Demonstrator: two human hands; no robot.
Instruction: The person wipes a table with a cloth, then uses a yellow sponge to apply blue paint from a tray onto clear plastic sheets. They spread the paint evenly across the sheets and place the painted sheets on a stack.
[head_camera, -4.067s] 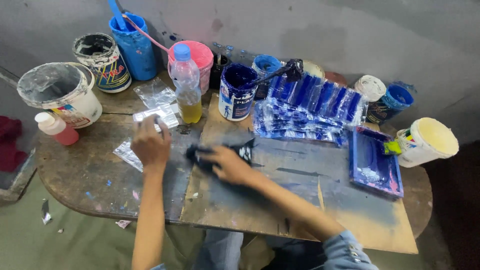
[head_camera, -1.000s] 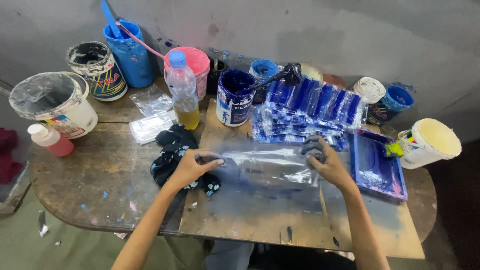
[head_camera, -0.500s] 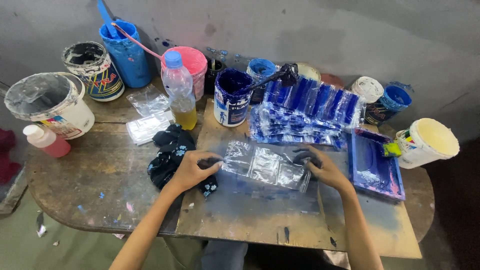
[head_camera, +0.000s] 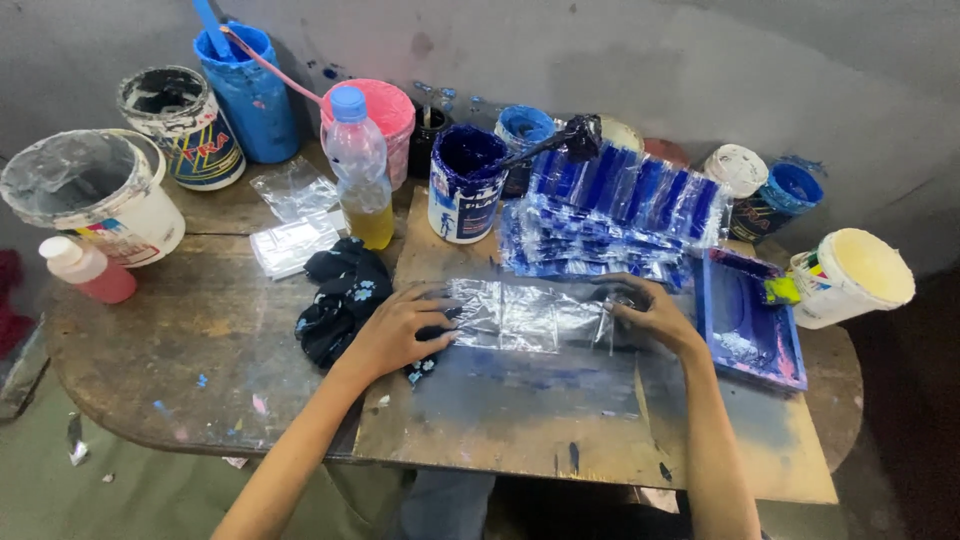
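A crinkled clear plastic sheet (head_camera: 530, 315) lies flat on the paint-stained board (head_camera: 520, 420), just in front of the blue paint can (head_camera: 465, 185). The left hand (head_camera: 395, 330) and right hand (head_camera: 650, 315), palms down, each pinch one end.

We see a worn wooden surface (head_camera: 190, 350) with a paint-stained board (head_camera: 560, 420) laid across its right half. Directly on it stand paint buckets (head_camera: 95, 205), a plastic bottle (head_camera: 358, 165) and what seems a dark cloth (head_camera: 340, 295); a blue tray (head_camera: 750, 325) sits at right.
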